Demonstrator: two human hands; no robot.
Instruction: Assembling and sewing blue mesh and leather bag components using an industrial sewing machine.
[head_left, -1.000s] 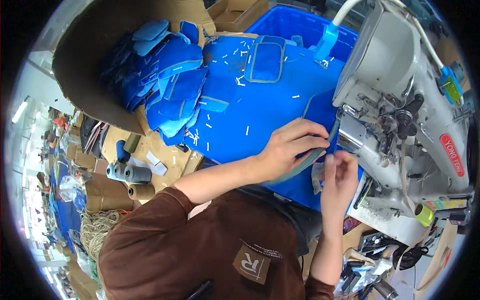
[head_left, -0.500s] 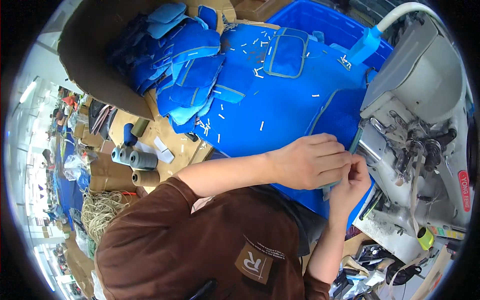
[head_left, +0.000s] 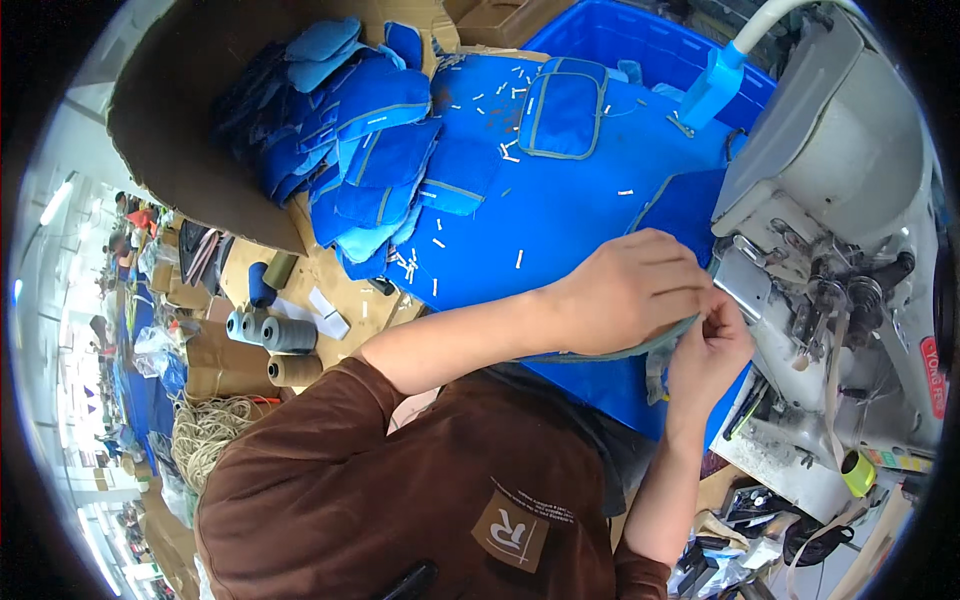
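Note:
A blue fabric piece [head_left: 690, 208] with grey-green edge binding lies beside the sewing machine [head_left: 825, 170]. My left hand [head_left: 632, 292] rests over this piece, its fingers bent and closed on the fabric close to the machine. Below that hand a strip of the bound edge shows, running left under my forearm. My right hand [head_left: 712, 345] pinches the bound edge between thumb and fingers, almost touching the left fingertips. Both hands hide most of the piece, and the machine's needle cannot be seen.
Finished-edge blue pieces [head_left: 385, 155] are heaped at the far left by a cardboard sheet [head_left: 190, 130]. One bound blue pouch piece [head_left: 562, 110] lies on the blue table top [head_left: 480, 255] among white scraps. A blue bin [head_left: 640, 40] stands behind; thread cones [head_left: 288, 336] stand left.
My right hand has shifted slightly right, and my left hand has turned and lifted a little. More of the bound edge now shows beneath the left hand. The whole view has moved slightly.

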